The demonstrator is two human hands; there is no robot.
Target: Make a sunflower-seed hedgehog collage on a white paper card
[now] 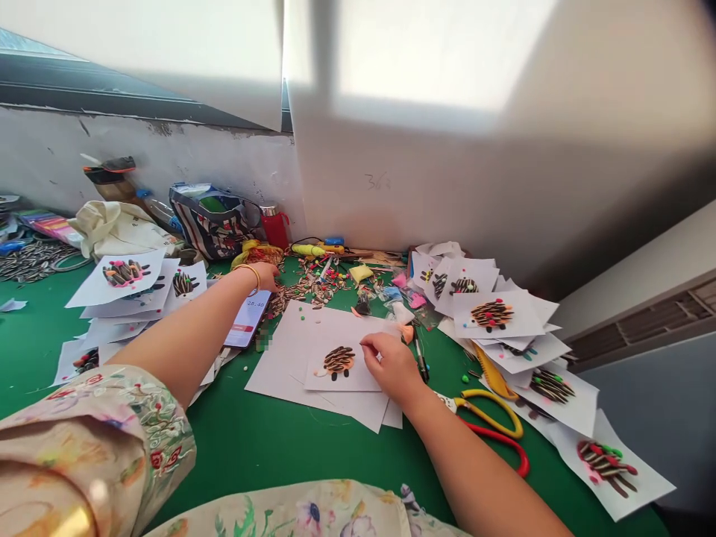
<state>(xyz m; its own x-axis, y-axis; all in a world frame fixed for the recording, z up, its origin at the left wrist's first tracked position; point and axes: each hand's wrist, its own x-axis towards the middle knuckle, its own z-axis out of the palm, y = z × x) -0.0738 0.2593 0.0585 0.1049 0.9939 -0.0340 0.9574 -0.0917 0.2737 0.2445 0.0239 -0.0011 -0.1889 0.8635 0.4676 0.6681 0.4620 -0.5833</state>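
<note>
My left hand (264, 277), with a bracelet at the wrist, reaches to the left end of the loose sunflower seeds (313, 287), beside a yellow bag (260, 251). Its fingertips are hidden. My right hand (394, 365) rests at the right edge of a white card (318, 378), its thumb and forefinger pressed together. Whether anything small is between them I cannot make out. On the card is a hedgehog figure (338, 360) with striped seeds for spines and black feet. Under the card lie larger white sheets (274, 365).
Finished-looking hedgehog cards are stacked at left (120, 298) and right (497, 317). Scissors (492, 425) with yellow and red handles lie by my right forearm. A phone (246, 321) lies under my left wrist. Behind stand a red bottle (274, 227) and a striped bag (209, 227).
</note>
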